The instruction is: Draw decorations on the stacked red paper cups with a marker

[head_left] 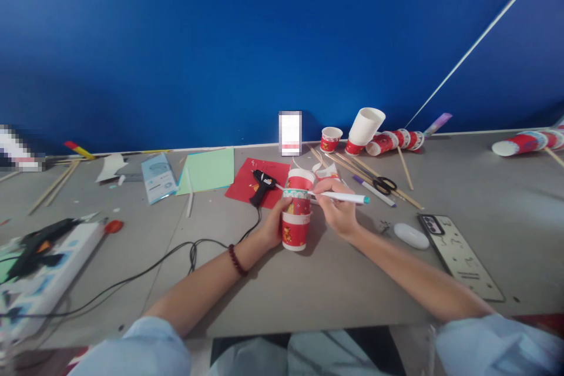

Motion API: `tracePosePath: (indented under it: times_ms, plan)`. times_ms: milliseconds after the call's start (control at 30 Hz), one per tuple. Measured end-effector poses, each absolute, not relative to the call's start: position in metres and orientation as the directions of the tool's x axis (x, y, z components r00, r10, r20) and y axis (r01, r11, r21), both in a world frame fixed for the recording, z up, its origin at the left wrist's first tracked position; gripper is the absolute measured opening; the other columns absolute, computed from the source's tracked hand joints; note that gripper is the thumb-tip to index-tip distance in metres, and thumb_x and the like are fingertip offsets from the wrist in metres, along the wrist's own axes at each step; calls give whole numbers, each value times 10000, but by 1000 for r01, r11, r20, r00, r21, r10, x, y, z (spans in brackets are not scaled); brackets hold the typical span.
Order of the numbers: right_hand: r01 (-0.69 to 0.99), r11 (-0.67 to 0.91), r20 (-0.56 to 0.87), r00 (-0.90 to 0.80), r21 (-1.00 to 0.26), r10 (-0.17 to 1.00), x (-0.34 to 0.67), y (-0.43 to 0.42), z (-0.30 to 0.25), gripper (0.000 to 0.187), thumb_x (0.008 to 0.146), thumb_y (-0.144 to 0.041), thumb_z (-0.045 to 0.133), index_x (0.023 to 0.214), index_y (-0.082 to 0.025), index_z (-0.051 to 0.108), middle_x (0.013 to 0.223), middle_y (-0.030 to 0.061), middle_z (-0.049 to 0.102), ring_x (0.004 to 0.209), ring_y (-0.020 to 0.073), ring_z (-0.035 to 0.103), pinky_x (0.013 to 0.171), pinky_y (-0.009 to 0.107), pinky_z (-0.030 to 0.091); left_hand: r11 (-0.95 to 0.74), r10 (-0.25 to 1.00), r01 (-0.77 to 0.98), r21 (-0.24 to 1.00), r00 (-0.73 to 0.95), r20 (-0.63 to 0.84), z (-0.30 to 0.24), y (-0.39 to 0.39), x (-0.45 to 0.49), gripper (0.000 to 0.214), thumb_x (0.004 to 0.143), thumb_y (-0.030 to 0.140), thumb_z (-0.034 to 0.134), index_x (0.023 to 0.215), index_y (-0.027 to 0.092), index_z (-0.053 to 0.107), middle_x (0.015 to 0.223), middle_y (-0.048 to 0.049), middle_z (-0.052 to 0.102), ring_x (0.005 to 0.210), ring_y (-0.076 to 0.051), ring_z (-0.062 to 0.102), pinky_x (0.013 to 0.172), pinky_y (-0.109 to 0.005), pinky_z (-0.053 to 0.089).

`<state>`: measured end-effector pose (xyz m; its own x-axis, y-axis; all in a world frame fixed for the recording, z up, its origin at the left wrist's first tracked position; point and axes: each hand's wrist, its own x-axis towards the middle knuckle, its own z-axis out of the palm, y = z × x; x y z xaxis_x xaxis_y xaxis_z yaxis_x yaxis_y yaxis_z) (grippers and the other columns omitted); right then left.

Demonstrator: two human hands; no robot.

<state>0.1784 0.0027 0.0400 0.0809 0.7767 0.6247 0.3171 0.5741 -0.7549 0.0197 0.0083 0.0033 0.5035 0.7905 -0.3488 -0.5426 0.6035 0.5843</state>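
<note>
Red paper cups (296, 232), joined end to end and printed with festive patterns, stand upright at the middle of the desk. My left hand (277, 222) is wrapped round their left side. Between the fingers of my right hand (337, 208) is a white marker pen (346, 196) with a teal end. Its tip points left, at the teal and white band (296, 194) on the cups; I cannot tell whether it touches. Behind the cups, a black glue gun (263, 185) lies on red paper (240, 183).
Black scissors (385, 185), wooden sticks (352, 165) and a purple marker (374, 190) lie to the right. Beyond are more paper cups (365, 127). A mouse (411, 235) and a phone (462, 255) sit near my right forearm. At left, a cable (170, 255) runs to a power strip (66, 273).
</note>
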Motion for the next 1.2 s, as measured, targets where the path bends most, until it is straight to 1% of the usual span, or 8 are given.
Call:
tracePosePath:
  times_ms: [133,267,467,633,933,1100,1200]
  plan:
    - [320,564,614,74,-761,786,178,3,40,122,797,-165,533,711,-217,603,679,5,640,619,154,591,596,301,462,610,786,-538,582,502,-360,4,9,19,337,780,380,643,928,81,692,794,-127,750,713,-238,713,704,-320,536]
    - [312,573,619,67,-758,782,178,3,40,119,784,-161,543,701,-220,604,688,9,647,649,159,601,613,300,474,614,783,-539,577,512,-355,2,9,20,348,784,391,638,946,87,688,792,-125,748,730,-245,714,704,-323,531]
    - [305,581,627,71,-754,776,178,2,39,123,788,-134,558,717,-217,613,693,2,636,645,156,591,617,301,457,606,789,-533,590,494,-364,1,9,20,347,776,386,639,945,87,689,804,-127,747,750,-250,711,712,-326,526]
    - [323,567,618,74,-757,783,179,3,38,124,796,-147,544,716,-214,611,690,2,644,644,155,595,620,302,458,610,788,-535,584,490,-373,4,8,21,339,782,376,629,925,76,695,798,-134,747,721,-238,707,703,-322,532]
    - [330,572,618,46,-751,784,178,1,41,111,784,-159,550,705,-219,602,695,12,637,677,172,596,621,309,457,621,779,-525,582,492,-388,2,9,20,330,797,380,613,945,96,694,737,-113,739,658,-232,699,688,-330,529]
    - [332,569,621,72,-753,780,178,2,41,100,779,-169,561,707,-223,606,690,11,641,670,173,598,620,311,467,632,770,-514,580,501,-395,1,9,20,344,792,390,618,943,90,692,768,-130,741,726,-256,710,705,-335,527]
    - [343,573,630,78,-745,772,178,2,40,108,786,-166,556,712,-223,609,693,10,647,663,167,602,620,307,473,626,775,-521,581,495,-392,2,8,20,325,787,383,626,919,94,694,757,-122,742,724,-247,710,709,-327,530]
